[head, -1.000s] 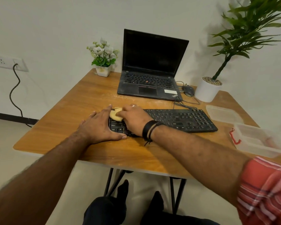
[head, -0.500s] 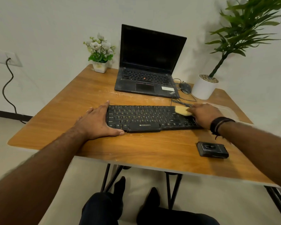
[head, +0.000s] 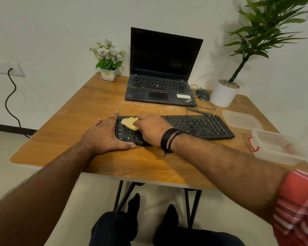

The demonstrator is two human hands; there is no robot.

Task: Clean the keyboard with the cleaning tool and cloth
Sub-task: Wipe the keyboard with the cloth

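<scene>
A black keyboard (head: pixel 194 125) lies across the middle of the wooden table (head: pixel 96 103). My right hand (head: pixel 152 129) grips a pale yellow cloth (head: pixel 130 123) and presses it on the keys at the keyboard's left end. My left hand (head: pixel 105 135) lies flat against the keyboard's left edge, fingers straight, thumb along its front edge. The keys under my right hand are hidden.
An open black laptop (head: pixel 162 71) stands behind the keyboard, with a mouse (head: pixel 203 94) and cables to its right. A flower pot (head: pixel 108 68) sits back left, a tall plant (head: pixel 224 93) back right. A clear plastic lid (head: pixel 242 119) and container (head: pixel 277 148) lie at the right edge.
My right hand has swept the cloth from the keyboard's right end back to its left end. The camera has turned right, bringing the plastic container into view. My left hand has stayed put.
</scene>
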